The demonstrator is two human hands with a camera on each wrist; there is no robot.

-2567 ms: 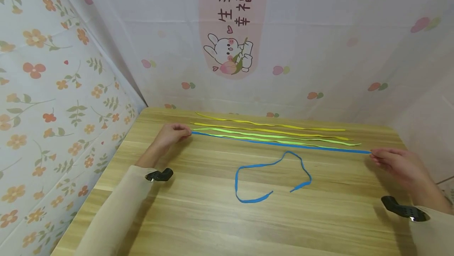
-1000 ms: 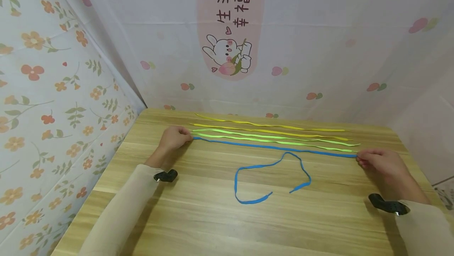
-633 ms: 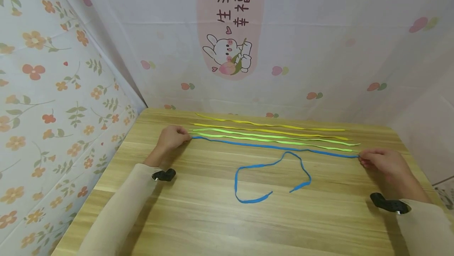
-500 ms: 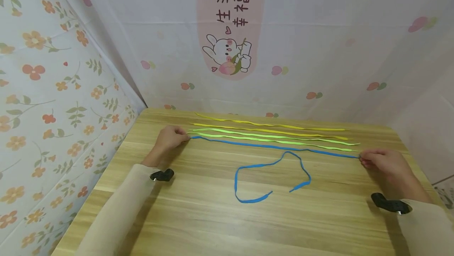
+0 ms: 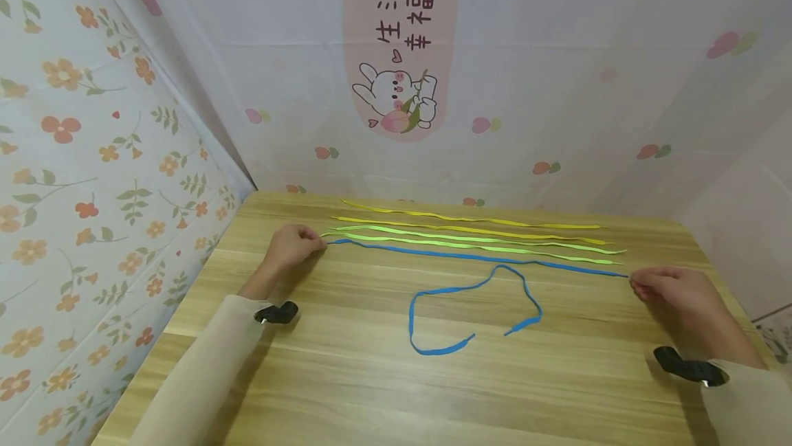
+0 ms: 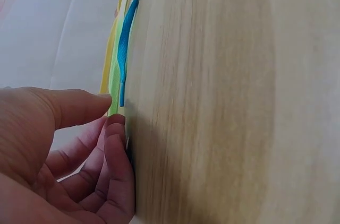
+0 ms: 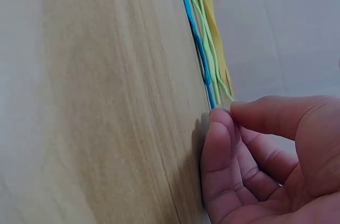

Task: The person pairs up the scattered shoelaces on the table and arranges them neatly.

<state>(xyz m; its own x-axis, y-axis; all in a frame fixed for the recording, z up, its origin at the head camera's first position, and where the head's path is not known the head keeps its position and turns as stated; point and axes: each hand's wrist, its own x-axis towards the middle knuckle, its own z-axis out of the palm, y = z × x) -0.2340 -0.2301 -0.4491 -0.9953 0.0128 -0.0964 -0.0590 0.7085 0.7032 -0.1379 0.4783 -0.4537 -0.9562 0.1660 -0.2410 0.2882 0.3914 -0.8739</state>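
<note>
A blue shoelace point(image 5: 458, 255) lies stretched across the table, in front of two light green shoelaces point(image 5: 458, 240) and two yellow shoelaces point(image 5: 470, 219). My left hand point(image 5: 292, 245) is at its left end. In the left wrist view the blue tip point(image 6: 122, 94) lies free beside the parted thumb and index finger, the other fingers loosely curled. At the opposite end, my right hand point(image 5: 674, 291) has its fingertips right at the lace's tip point(image 7: 211, 96), whose length shows outside the fingers. Another blue shoelace point(image 5: 411, 319) lies in an open loop nearer the front.
The wooden table point(image 5: 371, 398) ends at a printed cloth curtain point(image 5: 532, 88) behind the laces. A floral curtain point(image 5: 93, 178) hangs along the left side. Black wrist cameras point(image 5: 276, 313) sit at both sleeves.
The taut blue lace was brought down toward me to lie in front of the green ones. Both hands then drew slightly outward, baring its ends.
</note>
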